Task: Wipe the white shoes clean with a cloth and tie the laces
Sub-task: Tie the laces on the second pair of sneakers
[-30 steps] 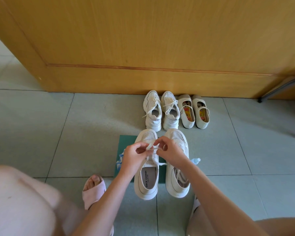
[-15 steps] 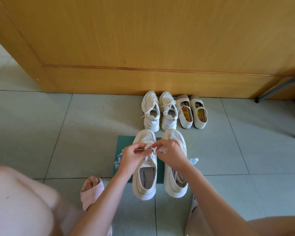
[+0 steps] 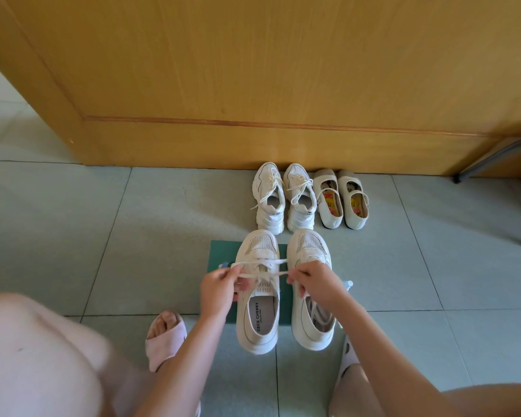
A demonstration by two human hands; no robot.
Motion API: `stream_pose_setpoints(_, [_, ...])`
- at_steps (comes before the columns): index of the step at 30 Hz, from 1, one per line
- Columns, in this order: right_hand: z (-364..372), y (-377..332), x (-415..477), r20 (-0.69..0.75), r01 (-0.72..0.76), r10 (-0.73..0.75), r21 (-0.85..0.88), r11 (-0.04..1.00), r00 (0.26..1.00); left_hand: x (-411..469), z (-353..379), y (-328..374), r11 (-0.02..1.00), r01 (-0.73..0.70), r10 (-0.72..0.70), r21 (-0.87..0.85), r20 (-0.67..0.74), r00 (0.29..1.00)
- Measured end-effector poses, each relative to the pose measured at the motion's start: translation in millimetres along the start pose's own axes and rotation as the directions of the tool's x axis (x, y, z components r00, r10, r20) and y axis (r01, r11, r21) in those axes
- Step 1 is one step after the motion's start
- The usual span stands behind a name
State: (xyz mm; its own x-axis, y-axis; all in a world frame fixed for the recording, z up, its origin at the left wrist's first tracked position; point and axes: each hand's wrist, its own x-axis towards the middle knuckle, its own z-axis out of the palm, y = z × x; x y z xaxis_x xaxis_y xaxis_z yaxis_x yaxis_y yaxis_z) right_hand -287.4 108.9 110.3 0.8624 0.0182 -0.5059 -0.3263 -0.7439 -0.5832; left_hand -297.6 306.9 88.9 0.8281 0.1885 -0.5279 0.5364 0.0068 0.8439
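Over the shoe (image 3: 257, 322), left hand (image 3: 220, 291) and right hand (image 3: 317, 285) have seemingly tightened laces (image 3: 262, 262).

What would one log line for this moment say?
step: tying | left hand: pinches laces | right hand: pinches laces | left shoe: partly on green mat

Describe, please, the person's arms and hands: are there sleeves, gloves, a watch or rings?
The left forearm and the right forearm are bare as far as the picture shows: no sleeves. The left hand and the right hand wear no gloves, and no watch or bracelet at the wrist. No ring shows on the visible fingers.
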Motion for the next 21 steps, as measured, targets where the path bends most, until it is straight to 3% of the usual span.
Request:
stream_pose_setpoints(3, [2, 5, -1, 0.001, -0.109, 0.112, -0.209, 0.972, 0.994, 2, -12, -8, 0.992, 0.088, -0.084, 0.089, -0.054, 0.995])
stream_pose_setpoints(6, [6, -1, -3, -0.005, -0.064, 0.065, -0.242, 0.968, 0.998, 2, -11, -9, 0.963, 0.06, -0.059, 0.263, -0.012, 0.998])
stream_pose_setpoints(10, [7, -13, -11, -0.031, 0.026, -0.033, -0.198, 0.98, 0.999, 0, -7, -1, 0.861, -0.256, 0.301, 0.439, -0.034, 0.953])
stream_pose_setpoints(13, [12, -16, -10, -0.064, 0.061, -0.078, -0.229, 0.972, 0.995, -4, -2, 6, 0.682, -0.509, 0.482, 0.524, 0.201, 0.853])
stream_pose_setpoints(16, [15, -19, -8, -0.066, 0.104, -0.117, -0.179, 0.978, 0.991, -6, 1, 1, 0.567, -0.58, 0.434, 0.585, 0.386, 0.814])
stream_pose_setpoints(21, [16, -14, -6, -0.127, 0.063, -0.091, -0.211, 0.975, 0.988, -4, -6, -7, 0.562, -0.543, 0.37, 0.624, 0.397, 0.84])
